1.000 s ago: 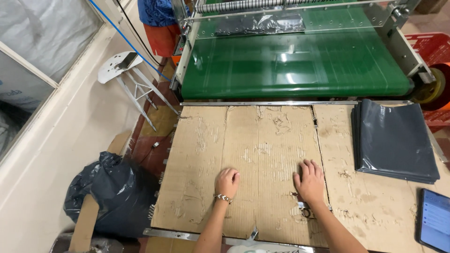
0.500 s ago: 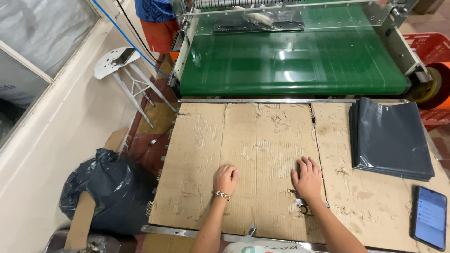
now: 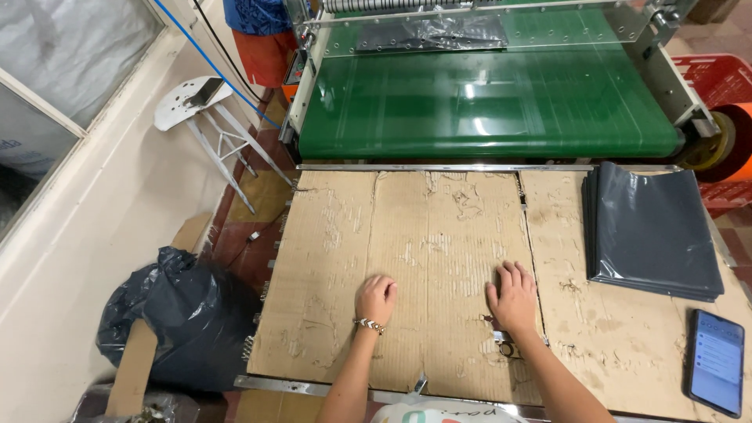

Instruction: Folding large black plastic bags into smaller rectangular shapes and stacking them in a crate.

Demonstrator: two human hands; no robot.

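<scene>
Both my hands rest on a worn cardboard sheet (image 3: 439, 235) that covers the table. My left hand (image 3: 376, 298) lies with its fingers curled under, holding nothing, a beaded bracelet on the wrist. My right hand (image 3: 513, 296) lies flat, palm down, fingers slightly apart, empty. A stack of dark grey plastic bags (image 3: 650, 231) sits on the cardboard to the right of my right hand. Beyond the cardboard runs a green conveyor belt (image 3: 486, 110), with one dark bag (image 3: 435, 33) lying at its far end under a clear guard.
A phone (image 3: 714, 360) with a lit screen lies at the table's right front corner. A white stool (image 3: 200, 102) stands on the floor at left, a full black rubbish bag (image 3: 168, 313) beside the table. A red crate (image 3: 721, 74) is at far right.
My hands have stayed put on the cardboard. The view has shifted a little, and the dark bag at the far end of the belt has come further out.
</scene>
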